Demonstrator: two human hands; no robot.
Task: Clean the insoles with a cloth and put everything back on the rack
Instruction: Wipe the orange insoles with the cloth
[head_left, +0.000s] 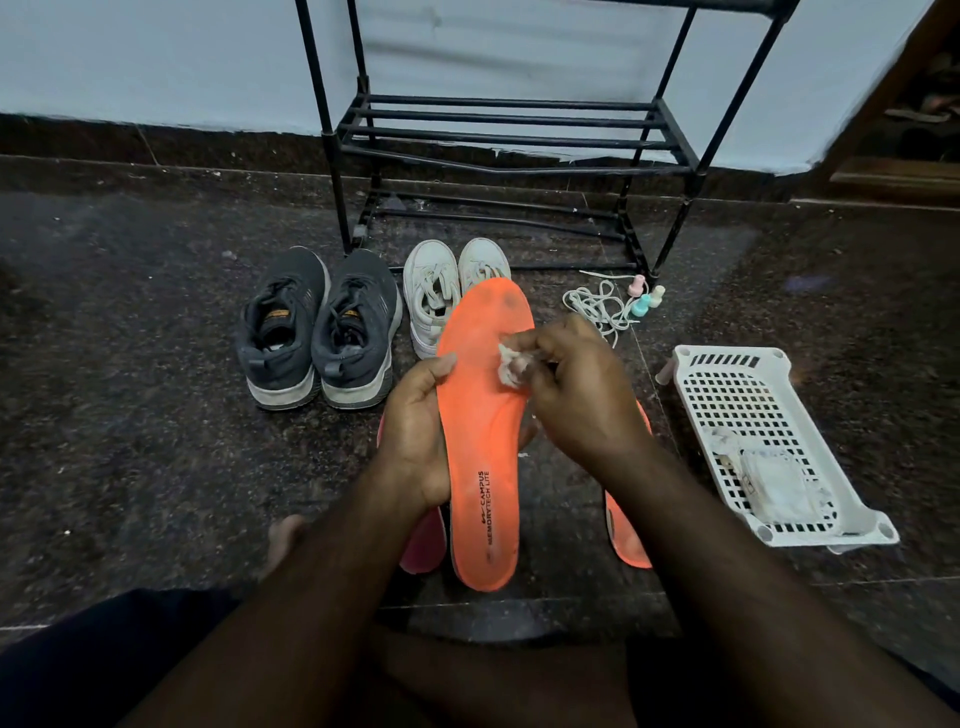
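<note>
My left hand (418, 431) grips an orange insole (483, 415) by its left edge, holding it toe-up above the floor. My right hand (576, 389) pinches a small white cloth (510, 366) against the insole's upper right part. A second orange insole (626, 530) lies on the floor under my right forearm. A pink insole (426, 545) lies below my left wrist, mostly hidden. The black metal shoe rack (509, 135) stands against the wall with bare shelves.
A grey pair of sneakers (317, 332) and a white pair (441, 291) stand on the dark floor before the rack. White laces (597, 309) and small pastel bottles (644, 299) lie to the right. A white perforated basket (753, 415) holds folded cloths.
</note>
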